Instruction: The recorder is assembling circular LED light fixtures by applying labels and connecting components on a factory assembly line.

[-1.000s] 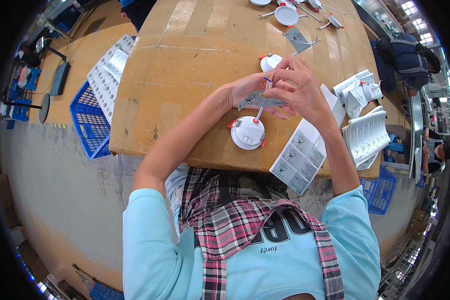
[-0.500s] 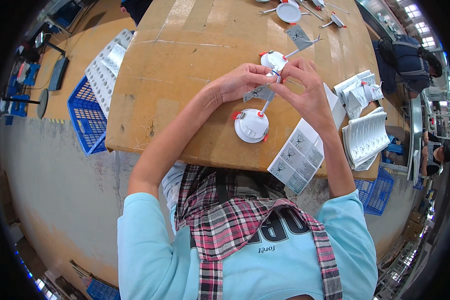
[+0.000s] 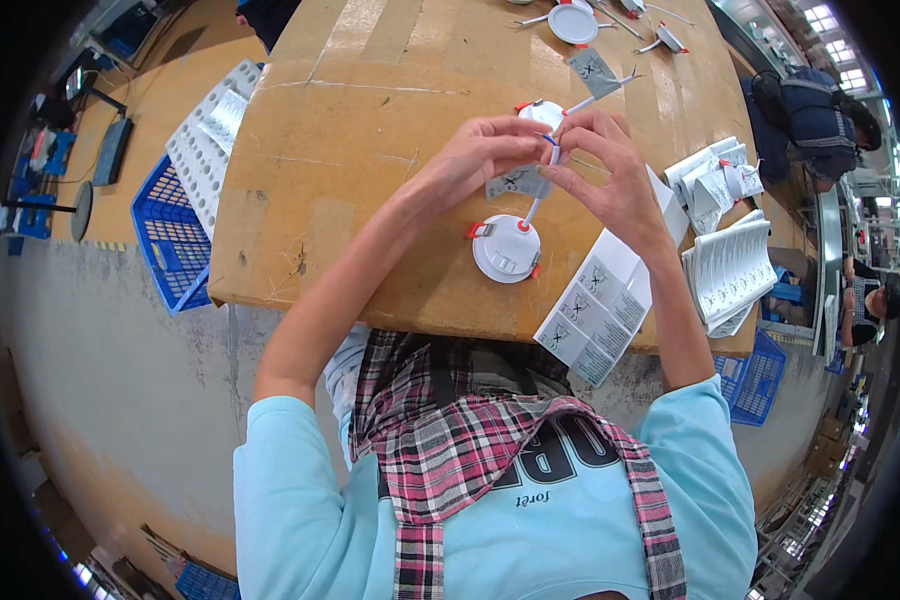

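Observation:
A round white downlight (image 3: 507,250) with red-tipped spring clips lies on the cardboard-covered table before me. Its white cable (image 3: 533,212) runs up to my hands, and a grey printed label (image 3: 518,183) is wrapped on it. My right hand (image 3: 607,175) pinches the cable near its end between thumb and fingers. Close against it, my left hand (image 3: 490,158) has its thumb and fingertips together at a short blue wire (image 3: 549,140); the exact grip is partly hidden. Just beyond the hands sits a second downlight (image 3: 542,112), its cable bearing a grey label (image 3: 592,72).
A sheet of labels (image 3: 595,310) lies by my right forearm, beside stacked label sheets (image 3: 732,275). More downlights (image 3: 573,24) sit at the far edge. Blue baskets (image 3: 170,240) stand left and right of the table; a white perforated tray (image 3: 210,150) leans in the left one. A person (image 3: 820,125) is at far right.
My left fingers have lifted off the label and cable and shifted up to the blue wire. My right hand stays at the cable. The near downlight has shifted slightly.

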`<move>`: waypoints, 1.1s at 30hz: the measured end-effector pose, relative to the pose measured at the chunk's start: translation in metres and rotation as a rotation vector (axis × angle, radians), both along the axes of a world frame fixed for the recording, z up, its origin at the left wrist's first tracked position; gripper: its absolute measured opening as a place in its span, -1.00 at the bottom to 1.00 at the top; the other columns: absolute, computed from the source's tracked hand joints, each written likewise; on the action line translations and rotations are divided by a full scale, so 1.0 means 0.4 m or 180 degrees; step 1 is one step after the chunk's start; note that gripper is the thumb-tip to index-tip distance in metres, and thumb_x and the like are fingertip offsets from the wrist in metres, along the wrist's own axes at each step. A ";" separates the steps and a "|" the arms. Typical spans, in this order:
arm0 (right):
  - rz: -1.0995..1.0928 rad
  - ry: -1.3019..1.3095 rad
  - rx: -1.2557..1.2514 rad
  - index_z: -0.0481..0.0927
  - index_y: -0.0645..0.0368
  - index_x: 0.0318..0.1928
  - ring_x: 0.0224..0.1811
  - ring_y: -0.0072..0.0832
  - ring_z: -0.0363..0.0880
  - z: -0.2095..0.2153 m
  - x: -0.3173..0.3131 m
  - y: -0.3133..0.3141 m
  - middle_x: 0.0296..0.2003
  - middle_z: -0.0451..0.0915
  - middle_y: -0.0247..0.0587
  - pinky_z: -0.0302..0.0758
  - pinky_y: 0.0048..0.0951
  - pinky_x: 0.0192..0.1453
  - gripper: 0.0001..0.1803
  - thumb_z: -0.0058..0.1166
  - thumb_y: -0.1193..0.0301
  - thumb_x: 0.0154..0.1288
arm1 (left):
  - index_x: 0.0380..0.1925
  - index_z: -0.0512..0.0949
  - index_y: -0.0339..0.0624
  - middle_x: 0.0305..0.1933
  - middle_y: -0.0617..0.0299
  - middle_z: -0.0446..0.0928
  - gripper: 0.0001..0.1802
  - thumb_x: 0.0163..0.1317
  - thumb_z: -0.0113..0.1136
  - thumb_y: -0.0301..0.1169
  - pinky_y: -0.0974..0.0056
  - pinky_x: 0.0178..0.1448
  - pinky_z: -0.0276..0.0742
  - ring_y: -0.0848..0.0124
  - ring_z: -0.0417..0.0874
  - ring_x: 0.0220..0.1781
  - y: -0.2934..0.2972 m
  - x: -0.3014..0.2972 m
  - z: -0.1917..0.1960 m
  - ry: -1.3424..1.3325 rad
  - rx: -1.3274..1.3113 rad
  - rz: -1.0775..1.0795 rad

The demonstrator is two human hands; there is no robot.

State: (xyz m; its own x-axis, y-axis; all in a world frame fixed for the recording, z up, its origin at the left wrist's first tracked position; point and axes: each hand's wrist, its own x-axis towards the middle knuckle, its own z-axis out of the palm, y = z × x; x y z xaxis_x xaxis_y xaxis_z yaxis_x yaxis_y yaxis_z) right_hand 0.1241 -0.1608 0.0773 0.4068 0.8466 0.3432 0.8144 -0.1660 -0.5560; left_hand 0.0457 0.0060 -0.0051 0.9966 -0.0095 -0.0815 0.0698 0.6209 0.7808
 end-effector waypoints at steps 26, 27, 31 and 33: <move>0.0271 0.0596 0.0055 0.51 0.24 -0.49 -0.38 -0.38 0.48 0.084 -0.105 -0.065 -0.52 0.52 -0.26 0.40 -0.41 -0.28 -0.77 0.31 0.40 0.02 | -0.20 0.55 -0.20 -0.26 0.22 0.59 -0.68 0.20 0.24 -0.20 0.40 -0.07 0.38 0.53 0.56 -0.16 -0.027 -0.037 0.121 0.0028 0.2006 0.0559; 0.0178 0.0806 -0.0054 0.52 0.26 -0.49 -0.42 -0.40 0.48 0.092 -0.102 -0.064 -0.53 0.52 -0.25 0.40 -0.42 -0.31 -0.78 0.29 0.41 0.05 | -0.20 0.55 -0.20 -0.26 0.22 0.59 -0.68 0.20 0.24 -0.20 0.40 -0.07 0.38 0.53 0.56 -0.16 -0.024 -0.044 0.121 0.0036 0.2018 0.0543; -0.0278 0.1122 -0.0380 0.54 0.31 -0.46 -0.50 -0.49 0.48 0.079 -0.064 -0.072 -0.55 0.55 -0.21 0.40 -0.44 -0.37 -0.80 0.24 0.42 0.11 | 0.02 0.45 -0.22 0.02 0.13 0.49 -0.49 0.20 0.19 -0.10 0.23 0.13 0.31 0.45 0.47 0.07 -0.035 -0.093 0.156 -0.0022 0.1853 0.1254; -0.0320 0.1125 -0.0450 0.56 0.31 -0.45 -0.50 -0.51 0.48 0.084 -0.057 -0.071 -0.55 0.55 -0.21 0.39 -0.45 -0.38 -0.80 0.24 0.41 0.11 | 0.06 0.42 -0.21 0.10 0.12 0.45 -0.45 0.20 0.18 -0.06 0.18 0.18 0.27 0.43 0.43 0.13 -0.058 -0.130 0.183 -0.0098 0.1954 0.1352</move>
State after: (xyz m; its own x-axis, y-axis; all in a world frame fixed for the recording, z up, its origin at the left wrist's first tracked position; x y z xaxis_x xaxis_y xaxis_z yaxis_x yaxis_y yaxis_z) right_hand 0.1014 -0.1891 0.1108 0.5625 0.8253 0.0500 0.5526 -0.3302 -0.7653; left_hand -0.0064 -0.0172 0.0680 0.9063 0.4151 0.0799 -0.1066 0.0413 0.9934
